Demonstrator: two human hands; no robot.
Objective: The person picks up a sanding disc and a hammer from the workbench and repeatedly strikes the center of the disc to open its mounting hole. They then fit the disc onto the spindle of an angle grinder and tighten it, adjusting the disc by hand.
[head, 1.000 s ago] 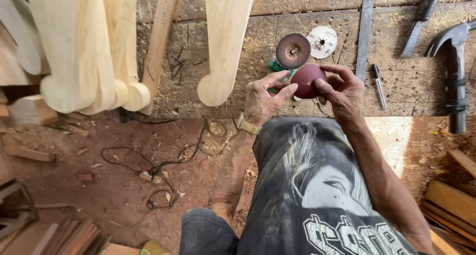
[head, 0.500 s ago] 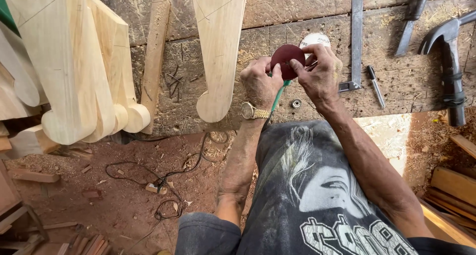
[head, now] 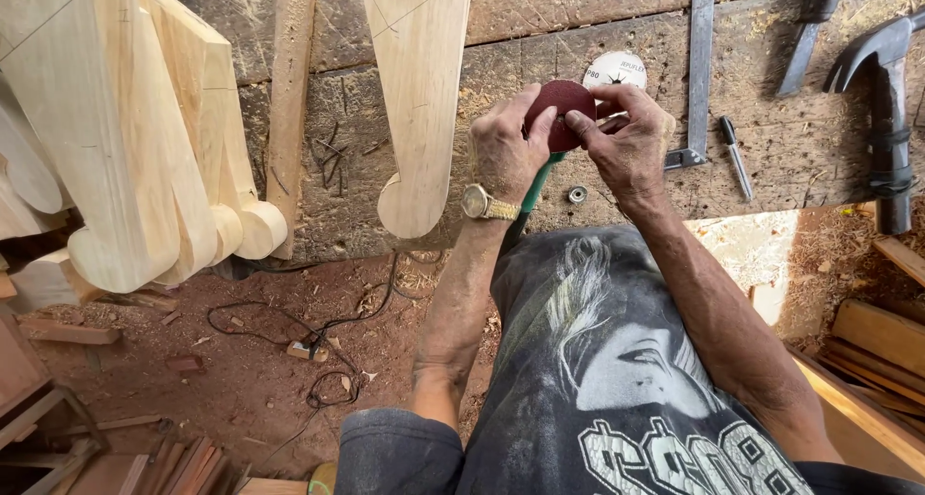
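Red disc (head: 564, 110) is pinched between left hand (head: 506, 153) and right hand (head: 626, 143) over the green tool (head: 536, 187); best kept centred and flat while pressed.

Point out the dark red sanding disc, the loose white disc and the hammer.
dark red sanding disc (head: 562, 107), head view, on its abrasive face between both hands.
white disc (head: 617, 68), head view, on its exposed upper half.
hammer (head: 887, 139), head view, on its handle.

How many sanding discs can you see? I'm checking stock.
2: a dark red disc pinched between left hand and right hand; a white one lying on the bench behind them. Others may be hidden.
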